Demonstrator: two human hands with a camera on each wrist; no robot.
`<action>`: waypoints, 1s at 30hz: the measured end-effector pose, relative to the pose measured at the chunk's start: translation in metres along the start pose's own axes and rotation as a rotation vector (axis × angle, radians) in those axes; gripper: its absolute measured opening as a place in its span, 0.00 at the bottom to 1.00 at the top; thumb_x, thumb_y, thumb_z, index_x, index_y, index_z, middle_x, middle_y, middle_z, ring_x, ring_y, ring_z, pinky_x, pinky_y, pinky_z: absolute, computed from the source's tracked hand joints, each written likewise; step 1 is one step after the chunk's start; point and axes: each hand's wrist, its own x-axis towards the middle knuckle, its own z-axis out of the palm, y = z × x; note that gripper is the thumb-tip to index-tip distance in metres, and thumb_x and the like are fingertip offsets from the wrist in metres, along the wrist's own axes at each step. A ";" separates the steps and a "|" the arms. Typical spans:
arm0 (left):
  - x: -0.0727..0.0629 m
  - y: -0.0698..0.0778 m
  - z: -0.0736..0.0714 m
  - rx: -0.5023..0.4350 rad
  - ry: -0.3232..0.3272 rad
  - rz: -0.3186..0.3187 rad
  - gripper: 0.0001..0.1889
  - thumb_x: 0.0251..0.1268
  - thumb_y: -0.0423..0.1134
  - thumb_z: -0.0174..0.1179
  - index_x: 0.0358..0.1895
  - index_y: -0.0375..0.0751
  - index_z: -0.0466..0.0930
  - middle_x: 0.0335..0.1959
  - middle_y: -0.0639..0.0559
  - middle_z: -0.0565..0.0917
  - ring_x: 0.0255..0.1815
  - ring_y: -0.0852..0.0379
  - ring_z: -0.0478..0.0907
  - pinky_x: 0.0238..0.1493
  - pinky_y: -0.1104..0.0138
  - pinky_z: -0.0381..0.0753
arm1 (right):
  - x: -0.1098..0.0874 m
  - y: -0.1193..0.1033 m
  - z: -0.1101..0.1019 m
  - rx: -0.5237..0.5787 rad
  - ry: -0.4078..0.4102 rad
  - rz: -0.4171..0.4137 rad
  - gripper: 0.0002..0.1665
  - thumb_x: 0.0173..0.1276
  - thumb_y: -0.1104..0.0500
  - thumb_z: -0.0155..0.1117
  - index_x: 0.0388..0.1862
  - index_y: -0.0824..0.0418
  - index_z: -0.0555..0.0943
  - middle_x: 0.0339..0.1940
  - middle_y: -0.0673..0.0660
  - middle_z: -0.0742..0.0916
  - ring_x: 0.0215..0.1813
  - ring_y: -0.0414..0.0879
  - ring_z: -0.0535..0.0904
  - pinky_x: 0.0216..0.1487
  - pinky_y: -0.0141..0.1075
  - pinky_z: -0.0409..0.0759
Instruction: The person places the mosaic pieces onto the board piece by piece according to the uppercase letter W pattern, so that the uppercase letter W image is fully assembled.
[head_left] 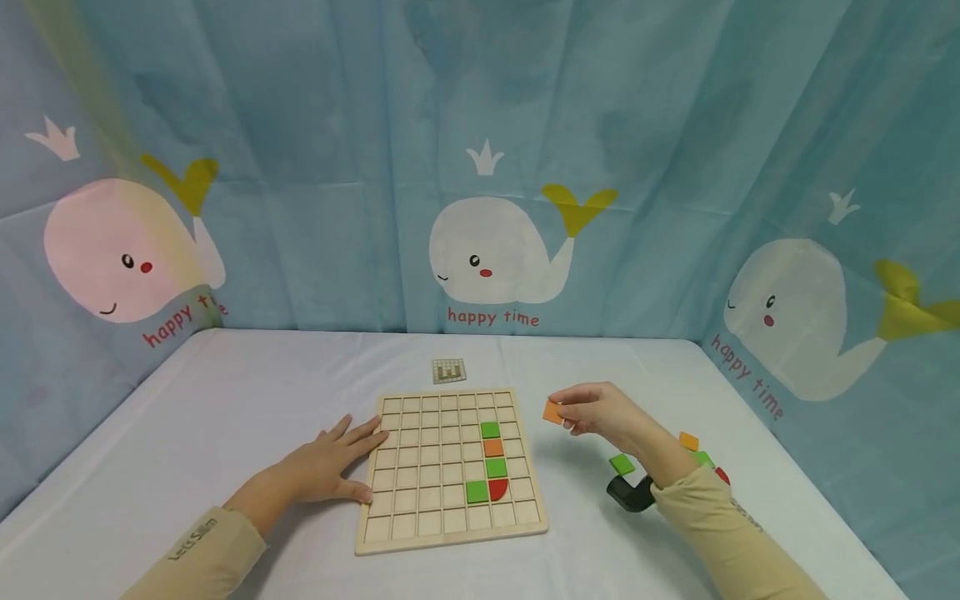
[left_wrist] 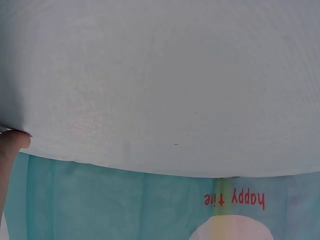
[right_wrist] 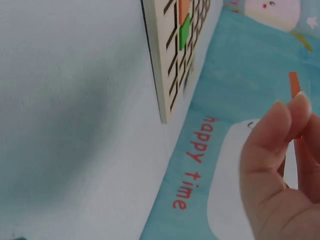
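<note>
"happy time" on curtain (head_left: 322, 208) ("Let's Slim" on sleeve (head_left: 201, 557))

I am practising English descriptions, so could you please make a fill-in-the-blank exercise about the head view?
The right hand holds an ____ tile.
On the board lie ____ green tiles.
The left hand touches the board's ____ edge.
Directly right of the lowest green tile lies a ____ piece.
Missing words: orange; three; left; red.

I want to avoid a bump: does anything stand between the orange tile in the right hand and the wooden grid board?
Nothing visible does. In the head view, the right hand holds the orange tile right of the grid board, with only white tablecloth between them; the left hand touches the board's opposite edge.
</note>
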 end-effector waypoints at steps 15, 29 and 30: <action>0.001 -0.003 0.002 -0.005 -0.002 0.008 0.51 0.52 0.69 0.59 0.74 0.40 0.60 0.77 0.40 0.54 0.73 0.24 0.44 0.63 0.30 0.51 | 0.012 0.006 0.037 0.014 -0.126 -0.069 0.19 0.70 0.68 0.59 0.57 0.77 0.74 0.32 0.57 0.83 0.31 0.43 0.81 0.41 0.38 0.84; 0.000 -0.002 0.002 -0.004 -0.005 -0.001 0.50 0.52 0.69 0.59 0.75 0.41 0.59 0.77 0.40 0.53 0.73 0.25 0.44 0.64 0.31 0.51 | 0.025 0.008 0.069 -0.169 -0.070 -0.170 0.15 0.71 0.67 0.60 0.54 0.71 0.80 0.34 0.53 0.83 0.32 0.46 0.77 0.32 0.36 0.75; 0.000 -0.002 0.002 -0.003 -0.005 -0.001 0.50 0.52 0.69 0.59 0.75 0.41 0.59 0.77 0.40 0.53 0.73 0.25 0.44 0.64 0.31 0.51 | 0.025 0.008 0.070 -0.172 -0.076 -0.174 0.15 0.70 0.67 0.60 0.54 0.71 0.80 0.34 0.53 0.83 0.32 0.46 0.76 0.32 0.36 0.74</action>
